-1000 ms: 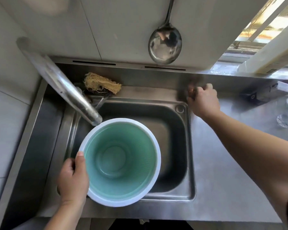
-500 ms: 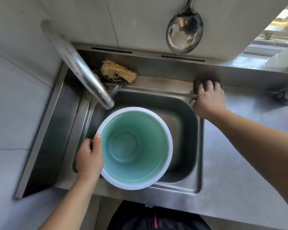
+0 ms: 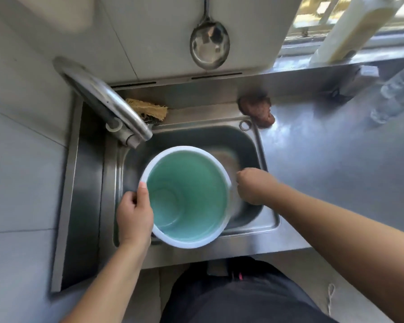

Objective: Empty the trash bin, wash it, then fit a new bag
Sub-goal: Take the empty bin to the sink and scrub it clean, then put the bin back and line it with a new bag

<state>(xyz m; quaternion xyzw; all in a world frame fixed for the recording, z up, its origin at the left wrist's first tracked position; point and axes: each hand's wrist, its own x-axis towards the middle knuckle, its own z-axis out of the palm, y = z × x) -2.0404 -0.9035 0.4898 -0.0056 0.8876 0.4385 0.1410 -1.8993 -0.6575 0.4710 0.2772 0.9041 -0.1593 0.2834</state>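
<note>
The trash bin [image 3: 187, 194], teal inside with a white rim, stands upright and empty in the steel sink [image 3: 269, 220]. My left hand [image 3: 134, 215] grips its rim on the left side, thumb over the edge. My right hand [image 3: 254, 186] is fisted against the bin's right side, low in the basin. It is closed around a brownish, motion-blurred scrubbing pad [image 3: 226, 159] that touches the bin's outer wall. No water runs from the faucet [image 3: 107, 101], whose spout ends just above the bin's upper left.
A brown scouring pad [image 3: 257, 110] lies on the counter at the sink's back right corner. A yellow fibrous scrubber [image 3: 149, 109] sits behind the faucet. A ladle [image 3: 209, 46] hangs on the wall. A clear plastic bottle [image 3: 396, 94] lies at the far right.
My right hand left the back right corner of the sink and dropped down beside the bin, now closed on a brownish pad. My left hand still holds the rim.
</note>
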